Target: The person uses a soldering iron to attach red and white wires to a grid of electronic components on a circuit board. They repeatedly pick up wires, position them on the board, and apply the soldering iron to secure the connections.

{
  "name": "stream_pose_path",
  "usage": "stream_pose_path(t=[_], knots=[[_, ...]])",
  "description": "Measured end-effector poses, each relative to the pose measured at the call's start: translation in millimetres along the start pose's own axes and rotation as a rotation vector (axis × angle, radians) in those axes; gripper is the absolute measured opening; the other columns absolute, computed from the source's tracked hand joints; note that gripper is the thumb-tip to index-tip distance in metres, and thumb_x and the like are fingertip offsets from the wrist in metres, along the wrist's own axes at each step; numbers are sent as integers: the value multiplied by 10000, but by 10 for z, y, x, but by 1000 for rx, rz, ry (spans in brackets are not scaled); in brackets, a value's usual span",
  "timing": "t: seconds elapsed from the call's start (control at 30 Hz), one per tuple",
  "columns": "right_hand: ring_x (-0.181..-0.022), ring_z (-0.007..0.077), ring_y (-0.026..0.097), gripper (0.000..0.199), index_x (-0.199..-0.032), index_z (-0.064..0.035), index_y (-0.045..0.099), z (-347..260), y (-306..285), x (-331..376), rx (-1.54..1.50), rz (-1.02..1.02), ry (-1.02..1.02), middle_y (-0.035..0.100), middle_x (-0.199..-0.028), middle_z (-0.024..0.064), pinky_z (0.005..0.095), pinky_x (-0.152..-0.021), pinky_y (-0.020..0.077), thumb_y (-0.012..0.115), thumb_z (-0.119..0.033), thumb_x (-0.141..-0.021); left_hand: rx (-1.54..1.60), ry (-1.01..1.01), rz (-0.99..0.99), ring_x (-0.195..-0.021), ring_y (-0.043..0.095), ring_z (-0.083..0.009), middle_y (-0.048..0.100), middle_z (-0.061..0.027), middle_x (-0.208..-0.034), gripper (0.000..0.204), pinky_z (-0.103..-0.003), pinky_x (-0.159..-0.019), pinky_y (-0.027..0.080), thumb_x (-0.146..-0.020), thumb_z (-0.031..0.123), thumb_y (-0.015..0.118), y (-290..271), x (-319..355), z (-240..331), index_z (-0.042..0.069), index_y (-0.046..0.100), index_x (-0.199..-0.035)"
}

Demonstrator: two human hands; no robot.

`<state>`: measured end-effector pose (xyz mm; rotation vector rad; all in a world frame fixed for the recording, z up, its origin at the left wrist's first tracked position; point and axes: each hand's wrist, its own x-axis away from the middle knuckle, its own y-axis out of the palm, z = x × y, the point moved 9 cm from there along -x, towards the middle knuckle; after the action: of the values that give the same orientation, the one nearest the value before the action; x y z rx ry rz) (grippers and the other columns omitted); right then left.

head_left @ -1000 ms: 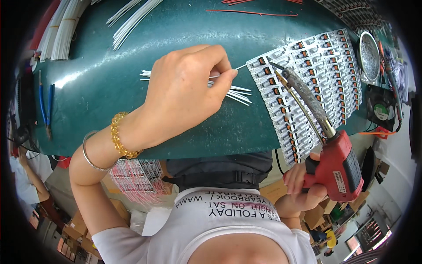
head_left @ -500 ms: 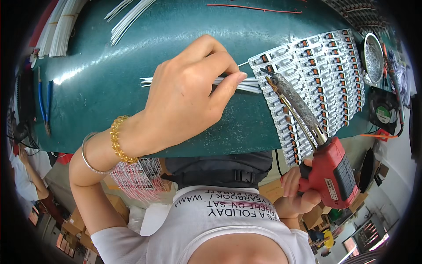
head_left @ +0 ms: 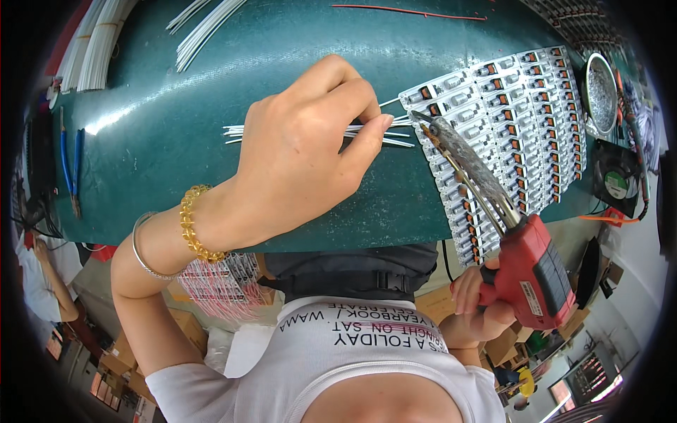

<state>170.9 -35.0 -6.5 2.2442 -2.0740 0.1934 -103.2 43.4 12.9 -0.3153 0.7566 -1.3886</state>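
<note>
My left hand, palm down over the green mat, is closed on a small bundle of thin white wires. One wire end reaches toward the top left corner of a panel of small silver boards carrying black-and-orange parts in rows. My right hand grips the handle of a red soldering gun. Its dark, crusted barrel slants up and left across the panel's left side, and the tip is close to the boards' left edge, by the wire ends. Fingers hide the middle of the bundle.
White wire bundles and loose white wires lie at the far left. Blue-handled tweezers or pliers are on the left. A metal bowl and a black fan stand at right. Wired boards hang below the table edge.
The soldering gun has shifted slightly up and left, its tip nearer the wire ends. The wires in my left hand have fanned apart a little; that hand has barely moved.
</note>
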Motion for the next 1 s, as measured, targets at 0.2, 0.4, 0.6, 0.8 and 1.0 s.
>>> stream_pose_path(t=[0.2,0.4,0.6,0.8,1.0], knots=[[-386,107,438,776,-1208,56,446,122,-207,138,91,53,-54,478,-505,-15,227,-416,354,611,-611,-848,-16,0,0,-570,487,-144,580,-67,-805,110,-272,-493,374,-785,9,712,-6,1,3,-1,604,-763],[-373,102,427,830,-1246,88,428,-174,165,-74,23,-62,-29,463,-488,-20,234,-412,359,592,-625,-854,-29,-11,-14,-585,509,-160,583,-74,-802,107,-276,-502,389,-785,8,710,6,3,18,-5,606,-767],[-371,94,419,854,-1268,86,414,-115,114,-37,-5,-27,-42,450,-475,-22,233,-409,355,573,-644,-856,-27,6,0,-607,532,-164,592,-83,-844,84,-270,-515,406,-786,5,707,-1,-3,30,-6,624,-789],[-368,94,412,879,-1277,79,417,-122,62,-20,-31,-42,-76,446,-477,-19,230,-408,351,564,-672,-843,22,1,-60,-647,565,-168,601,-88,-904,68,-265,-516,427,-788,-6,703,17,22,135,1,644,-822],[-386,108,435,897,-1279,64,420,48,-115,93,-109,-92,-55,446,-487,-21,246,-421,361,577,-688,-816,-33,37,-17,-642,561,-164,604,-84,-879,85,-266,-497,416,-784,-12,706,54,67,105,-1,626,-812]])
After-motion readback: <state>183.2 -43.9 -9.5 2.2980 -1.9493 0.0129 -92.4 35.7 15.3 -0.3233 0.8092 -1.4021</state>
